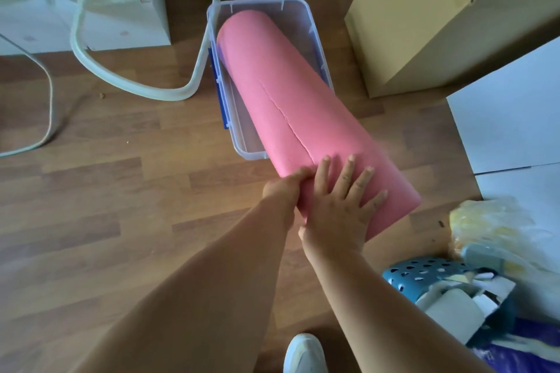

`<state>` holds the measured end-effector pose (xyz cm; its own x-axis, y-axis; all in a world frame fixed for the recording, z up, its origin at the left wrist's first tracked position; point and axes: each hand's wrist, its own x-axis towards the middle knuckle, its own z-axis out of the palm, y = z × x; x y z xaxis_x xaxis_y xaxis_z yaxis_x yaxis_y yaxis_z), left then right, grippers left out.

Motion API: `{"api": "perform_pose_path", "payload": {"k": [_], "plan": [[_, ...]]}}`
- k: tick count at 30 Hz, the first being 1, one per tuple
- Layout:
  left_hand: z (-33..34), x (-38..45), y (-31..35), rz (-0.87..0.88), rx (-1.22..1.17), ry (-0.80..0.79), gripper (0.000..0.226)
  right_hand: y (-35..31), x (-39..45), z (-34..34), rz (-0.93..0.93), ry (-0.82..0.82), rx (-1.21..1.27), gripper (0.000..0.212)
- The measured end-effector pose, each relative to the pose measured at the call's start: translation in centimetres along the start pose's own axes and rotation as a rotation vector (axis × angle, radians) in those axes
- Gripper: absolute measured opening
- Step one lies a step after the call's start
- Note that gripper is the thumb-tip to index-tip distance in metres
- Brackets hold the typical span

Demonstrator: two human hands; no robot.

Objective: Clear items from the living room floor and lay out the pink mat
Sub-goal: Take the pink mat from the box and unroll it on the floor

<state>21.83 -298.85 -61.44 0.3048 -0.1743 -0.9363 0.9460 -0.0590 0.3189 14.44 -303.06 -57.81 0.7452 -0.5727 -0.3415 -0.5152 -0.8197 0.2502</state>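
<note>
This is a room in a home, cluttered with stored household things. The floor (pixel 121 191) is brown wood-look laminate. A large cardboard box (pixel 439 24) stands at the upper right, and a clear plastic storage bin (pixel 239 142) sits on the floor in the middle. A blue perforated basket (pixel 424 274) at the lower right is stuffed with bits and pieces. White foam packing blocks (pixel 115 9) lie at the upper left.
</note>
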Motion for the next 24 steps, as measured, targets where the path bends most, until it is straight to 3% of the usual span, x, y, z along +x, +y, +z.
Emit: {"api": "perform_pose_path", "payload": {"k": [3,8,12,16,18,22,24], "plan": [[0.9,-1.9,0.9,0.026,0.074,0.056,0.029,1.1,-0.1,-1.2,0.018,-0.056,0.006,0.092],[1.4,-2.9,0.9,0.093,0.086,0.084,0.014,1.0,0.1,-2.8,0.008,-0.146,0.005,0.061],[1.3,-3.8,0.7,0.115,0.021,0.025,0.012,1.6,-0.6,-3.8,-0.045,-0.139,0.06,0.05],[1.4,-4.2,0.2,0.049,-0.074,-0.078,0.037,2.7,-1.1,-5.0,-0.149,-0.034,0.197,0.041],[1.0,-3.3,-0.5,0.029,-0.117,-0.081,0.046,3.0,-0.7,-5.1,-0.167,-0.041,0.242,0.052],[0.3,-1.5,-1.6,0.013,-0.217,-0.11,0.082,3.8,1.2,-3.8,-0.152,-0.186,0.28,0.111],[0.1,-0.3,-2.0,0.014,-0.262,-0.134,0.091,3.9,2.1,-2.7,-0.157,-0.208,0.266,0.126]]}}
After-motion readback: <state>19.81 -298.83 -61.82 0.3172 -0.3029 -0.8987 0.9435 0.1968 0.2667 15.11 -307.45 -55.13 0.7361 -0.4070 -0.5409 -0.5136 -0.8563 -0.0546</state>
